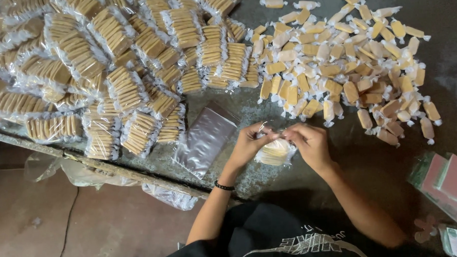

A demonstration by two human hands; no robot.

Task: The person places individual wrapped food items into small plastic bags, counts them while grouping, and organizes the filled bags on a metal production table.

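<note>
My left hand (248, 143) and my right hand (310, 143) meet over the grey table and both pinch the top of a small clear bag of wrapped yellow candies (274, 152). The bag hangs between my fingers, just above the table. A black band circles my left wrist. Just left of my left hand lies a stack of flat, unfilled clear plastic bags (204, 139). A loose heap of single wrapped yellow candies (348, 63) spreads over the table beyond my hands, to the right.
A big pile of filled candy bags (110, 72) covers the left and far side of the table. The table's front edge (88, 161) runs diagonally at left, with plastic hanging over it. Pink packets in plastic (450, 181) lie at right.
</note>
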